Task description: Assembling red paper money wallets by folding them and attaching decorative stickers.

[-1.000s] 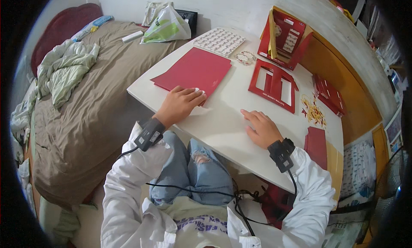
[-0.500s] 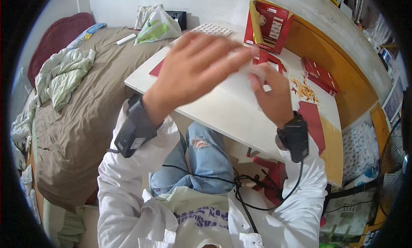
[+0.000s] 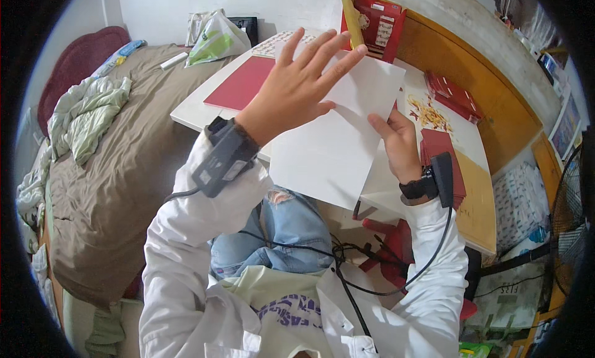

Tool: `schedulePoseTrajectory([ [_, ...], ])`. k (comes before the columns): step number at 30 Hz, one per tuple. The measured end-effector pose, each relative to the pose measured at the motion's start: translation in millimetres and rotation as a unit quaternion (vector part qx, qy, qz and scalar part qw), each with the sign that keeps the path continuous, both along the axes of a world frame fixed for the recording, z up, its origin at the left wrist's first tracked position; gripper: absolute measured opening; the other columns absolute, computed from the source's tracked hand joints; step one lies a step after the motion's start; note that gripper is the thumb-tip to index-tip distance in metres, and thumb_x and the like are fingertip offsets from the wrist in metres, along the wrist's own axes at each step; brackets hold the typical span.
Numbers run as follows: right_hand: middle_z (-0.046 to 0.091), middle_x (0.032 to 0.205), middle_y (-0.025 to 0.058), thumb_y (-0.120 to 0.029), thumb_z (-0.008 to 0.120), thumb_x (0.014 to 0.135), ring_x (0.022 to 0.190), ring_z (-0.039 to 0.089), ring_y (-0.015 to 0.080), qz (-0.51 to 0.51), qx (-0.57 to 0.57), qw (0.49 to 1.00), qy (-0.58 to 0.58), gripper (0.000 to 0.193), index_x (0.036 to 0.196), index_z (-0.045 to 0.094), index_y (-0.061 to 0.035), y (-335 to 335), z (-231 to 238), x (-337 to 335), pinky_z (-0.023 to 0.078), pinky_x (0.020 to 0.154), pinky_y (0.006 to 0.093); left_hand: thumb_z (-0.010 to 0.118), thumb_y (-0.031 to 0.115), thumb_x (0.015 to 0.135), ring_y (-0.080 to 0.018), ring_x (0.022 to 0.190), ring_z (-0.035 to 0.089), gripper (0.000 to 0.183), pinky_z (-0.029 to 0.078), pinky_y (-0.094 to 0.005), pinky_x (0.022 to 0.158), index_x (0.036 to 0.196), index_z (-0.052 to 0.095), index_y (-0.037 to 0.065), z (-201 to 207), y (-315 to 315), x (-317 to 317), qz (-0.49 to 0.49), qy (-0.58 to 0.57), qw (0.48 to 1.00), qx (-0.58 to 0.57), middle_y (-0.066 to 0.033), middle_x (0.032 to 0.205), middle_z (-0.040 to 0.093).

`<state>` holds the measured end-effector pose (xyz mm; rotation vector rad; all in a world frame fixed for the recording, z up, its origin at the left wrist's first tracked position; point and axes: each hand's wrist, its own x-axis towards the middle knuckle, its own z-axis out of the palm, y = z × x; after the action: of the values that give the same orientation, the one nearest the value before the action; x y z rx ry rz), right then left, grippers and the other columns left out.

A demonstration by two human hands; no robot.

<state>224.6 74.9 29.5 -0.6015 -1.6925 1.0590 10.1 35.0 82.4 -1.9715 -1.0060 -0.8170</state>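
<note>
A large white sheet point(image 3: 331, 150) of paper or thin card is tilted up over the table, its lower edge reaching past the table's front edge. My right hand point(image 3: 398, 142) pinches it by the right edge, thumb on the white face. My left hand point(image 3: 300, 82) is spread open over the upper left part of the sheet, fingers stretched out. Whether its palm touches the sheet I cannot tell. A dark red sheet point(image 3: 238, 85) lies flat on the table to the left of the white one.
The white table point(image 3: 192, 110) also bears a red box point(image 3: 375, 30) standing at the back, a stack of red pieces point(image 3: 452, 95), a heap of yellow and red scraps point(image 3: 429, 113), and red card point(image 3: 443, 166) at right. A bed point(image 3: 118, 166) stands left. Black cables point(image 3: 338, 259) cross my lap.
The white sheet has been lifted and swung toward me, with my right hand on its edge. My left hand has shifted right and spread its fingers, uncovering more of the dark red sheet.
</note>
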Motion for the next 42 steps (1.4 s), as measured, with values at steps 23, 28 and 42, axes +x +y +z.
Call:
schedulePoseTrajectory([
  [23,0.065,0.097,0.0036,-0.009,0.055,0.091,0.084,0.058,0.0094,-0.022,-0.046,0.998,-0.03,0.026,0.115,0.059,0.0014,25.5,-50.2,3.3,0.046,0.076,0.0245,0.08,0.032,0.06,-0.0228,0.124,0.041,0.105,0.023,-0.053,0.108,0.146,0.021,0.023,-60.5,34.1,7.6,0.032,0.022,0.998,-0.044,-0.0064,0.135,0.043],
  [28,0.065,0.099,0.0045,-0.01,0.054,0.092,0.085,0.057,0.01,0.0,-0.014,0.999,-0.033,0.026,0.114,0.058,0.0018,32.8,-58.6,4.6,0.046,0.077,0.0255,0.08,0.039,0.061,-0.0246,0.125,0.039,0.099,0.019,-0.0489,0.11,0.144,0.028,0.022,-67.6,34.9,10.4,0.049,0.023,0.998,-0.033,-0.0096,0.134,0.042],
  [42,0.065,0.103,0.006,-0.008,0.054,0.092,0.088,0.058,0.0104,-0.018,-0.036,0.999,-0.026,0.027,0.116,0.058,0.0023,34.5,-60.2,5.4,0.046,0.08,0.0254,0.081,0.032,0.06,-0.0256,0.124,0.041,0.097,0.026,-0.0494,0.105,0.142,0.03,0.022,-73.2,34.8,12.7,0.041,0.016,0.999,-0.015,-0.0101,0.133,0.043],
])
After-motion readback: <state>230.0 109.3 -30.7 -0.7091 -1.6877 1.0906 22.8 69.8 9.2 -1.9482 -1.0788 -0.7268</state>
